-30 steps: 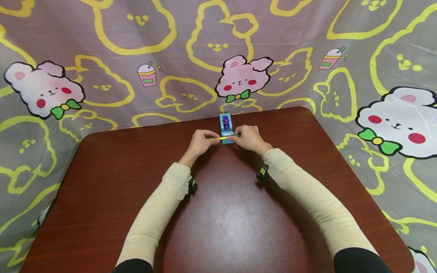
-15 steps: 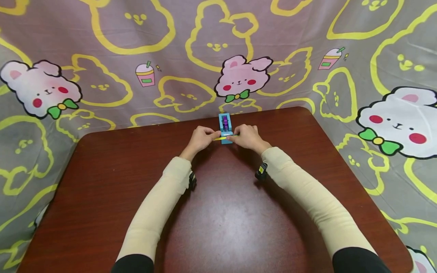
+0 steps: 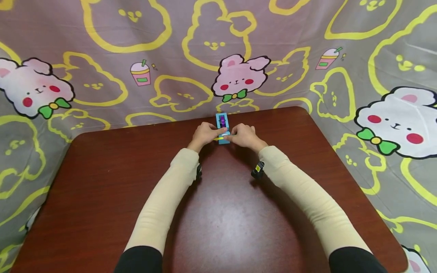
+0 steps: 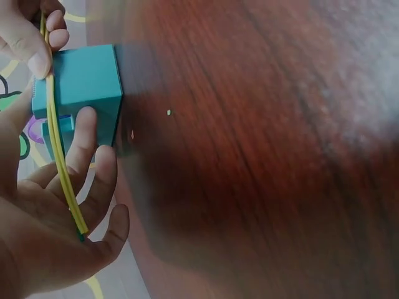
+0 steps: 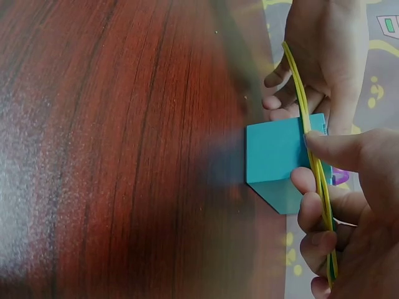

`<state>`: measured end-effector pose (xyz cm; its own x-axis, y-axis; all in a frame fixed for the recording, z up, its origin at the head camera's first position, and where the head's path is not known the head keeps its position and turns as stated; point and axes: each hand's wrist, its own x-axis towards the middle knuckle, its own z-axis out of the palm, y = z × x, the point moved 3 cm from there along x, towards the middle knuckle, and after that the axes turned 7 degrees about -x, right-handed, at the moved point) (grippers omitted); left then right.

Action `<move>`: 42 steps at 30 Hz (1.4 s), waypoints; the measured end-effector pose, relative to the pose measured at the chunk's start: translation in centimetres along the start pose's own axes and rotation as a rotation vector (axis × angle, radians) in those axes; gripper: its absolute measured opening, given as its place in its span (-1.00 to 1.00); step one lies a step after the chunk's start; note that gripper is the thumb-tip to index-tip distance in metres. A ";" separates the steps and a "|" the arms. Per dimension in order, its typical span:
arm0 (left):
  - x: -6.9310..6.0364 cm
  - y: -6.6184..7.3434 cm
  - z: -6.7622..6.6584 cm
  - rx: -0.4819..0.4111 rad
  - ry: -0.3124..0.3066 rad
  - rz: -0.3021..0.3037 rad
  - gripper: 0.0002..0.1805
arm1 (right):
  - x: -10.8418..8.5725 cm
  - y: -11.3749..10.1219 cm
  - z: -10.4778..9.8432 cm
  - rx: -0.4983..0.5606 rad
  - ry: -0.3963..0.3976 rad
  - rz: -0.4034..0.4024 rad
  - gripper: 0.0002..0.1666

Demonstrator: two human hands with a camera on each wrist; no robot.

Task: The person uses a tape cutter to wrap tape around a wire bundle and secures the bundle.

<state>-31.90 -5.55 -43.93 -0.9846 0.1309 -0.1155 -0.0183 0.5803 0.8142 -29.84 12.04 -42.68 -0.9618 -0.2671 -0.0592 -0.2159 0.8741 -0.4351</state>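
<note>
My right hand pinches a bundle of thin, bendy yellow strands between thumb and fingers. Some dark green shows among them; whether they are wires I cannot tell. In the left wrist view the bundle's free end crosses in front of my left hand, whose fingers are spread and loosely bent, not curled round it. A blue tape dispenser with a purple hub stands between both hands. From the head view, my left thumb reaches over the dispenser near its front; the contact underneath is hidden.
The dispenser stands near the back edge of a brown wooden table. Behind it hangs a patterned cloth, which also runs along both sides. Tiny specks lie on the tabletop.
My left hand has let go of the yellow strands and moved right, its thumb now over the dispenser. The right hand keeps holding the bundle close to the dispenser's front.
</note>
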 end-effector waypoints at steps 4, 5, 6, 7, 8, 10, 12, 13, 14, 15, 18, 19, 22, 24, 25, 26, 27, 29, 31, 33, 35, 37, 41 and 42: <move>0.2 -0.2 0.3 -0.034 0.013 -0.019 -0.36 | 0.0 0.0 0.2 0.006 -0.010 0.019 -0.50; 0.3 -0.3 0.3 -0.044 0.012 -0.024 -0.37 | 0.0 0.0 0.2 0.009 -0.013 0.024 -0.50; 0.3 -0.4 0.4 -0.057 0.011 -0.031 -0.38 | 0.0 0.0 0.3 0.010 -0.015 0.028 -0.50; 0.4 -0.4 0.5 -0.072 0.010 -0.036 -0.38 | -0.1 0.0 0.2 0.015 -0.016 0.033 -0.51; 0.4 -0.5 0.5 -0.093 0.008 -0.043 -0.39 | -0.1 0.0 0.3 0.018 -0.017 0.035 -0.51; 0.4 -0.5 0.6 -0.128 0.008 -0.052 -0.40 | -0.1 0.0 0.3 0.031 -0.007 0.029 -0.51; 0.3 -0.5 0.5 -0.155 0.005 -0.060 -0.39 | -0.2 0.1 0.5 0.046 0.018 0.015 -0.53; 0.3 -0.4 0.4 -0.160 0.004 -0.061 -0.38 | -0.2 0.1 0.6 0.055 0.037 0.003 -0.54; 0.2 -0.3 0.3 -0.164 0.004 -0.062 -0.37 | -0.3 0.2 0.8 0.063 0.059 -0.011 -0.55; 0.1 -0.2 0.2 -0.163 0.004 -0.063 -0.36 | -0.4 0.3 0.9 0.069 0.083 -0.027 -0.57; 0.1 -0.2 0.1 -0.163 0.002 -0.069 -0.32 | -0.7 0.4 1.4 0.064 0.161 -0.073 -0.62; 0.1 -0.3 0.1 -0.165 0.007 -0.069 -0.32 | -0.7 0.4 1.5 0.062 0.182 -0.087 -0.63; 0.1 -0.4 0.3 -0.176 0.017 -0.073 -0.33 | -0.9 0.6 1.9 0.043 0.239 -0.117 -0.65; 0.1 -0.6 0.6 -0.196 0.025 -0.077 -0.35 | -1.0 0.8 2.3 0.030 0.247 -0.129 -0.66; 0.2 -0.7 0.7 -0.203 0.024 -0.077 -0.35 | -1.0 1.0 2.6 0.028 0.242 -0.128 -0.65; 0.2 -0.8 0.9 -0.211 0.018 -0.082 -0.35 | -1.0 1.3 2.9 0.028 0.225 -0.120 -0.66; 0.1 -0.9 1.1 -0.218 0.011 -0.087 -0.34 | -1.1 1.5 3.1 0.027 0.206 -0.111 -0.66; 0.1 -1.0 1.3 -0.236 0.003 -0.097 -0.31 | -1.0 1.8 3.6 0.025 0.166 -0.097 -0.65; 0.1 -1.1 1.4 -0.241 -0.002 -0.103 -0.28 | -0.9 2.0 3.8 0.032 0.147 -0.087 -0.64; 0.1 -1.1 1.3 -0.242 0.003 -0.102 -0.25 | -0.9 2.1 3.6 0.030 0.153 -0.093 -0.64; 0.0 -1.1 1.2 -0.235 0.006 -0.091 -0.23 | -0.8 2.0 3.3 0.024 0.163 -0.107 -0.65; -0.2 -1.1 1.1 -0.210 0.000 -0.062 -0.20 | -0.9 1.8 3.0 0.013 0.160 -0.118 -0.66; -0.6 -1.3 0.4 -0.147 -0.028 0.019 -0.17 | -1.1 1.4 2.2 0.002 0.118 -0.148 -0.67; -0.7 -1.5 0.1 -0.140 -0.038 0.043 -0.18 | -1.3 1.3 1.9 0.004 0.108 -0.156 -0.68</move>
<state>-31.14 -6.40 -45.09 -0.9778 0.1854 -0.0981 -0.0028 0.4561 0.8899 -28.57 12.71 -44.90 -0.9292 -0.3540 0.1065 -0.3636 0.8237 -0.4352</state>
